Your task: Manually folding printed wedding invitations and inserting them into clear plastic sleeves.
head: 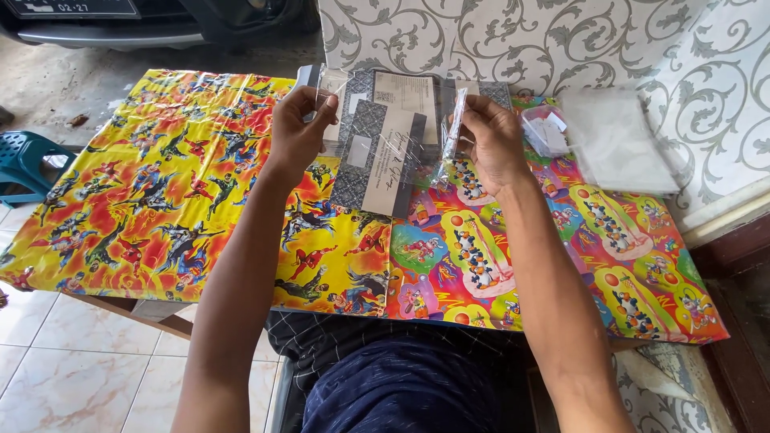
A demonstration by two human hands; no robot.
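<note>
My left hand (295, 132) and my right hand (491, 140) hold a clear plastic sleeve (417, 152) stretched between them above the table. Inside the sleeve sits a grey patterned card with a beige band (377, 160), tilted slightly. The left fingers pinch the sleeve's top left corner; the right fingers pinch its narrow right edge. Behind the sleeve lies a stack of similar grey and beige cards (405, 92) against the wall.
The table (160, 208) is covered with bright cartoon-print wrapping paper. A pile of clear plastic sleeves (613, 140) lies at the right by the patterned wall. A small plastic bag (545, 128) lies beside it. A teal plastic stool (24, 160) stands at the left on the tiled floor.
</note>
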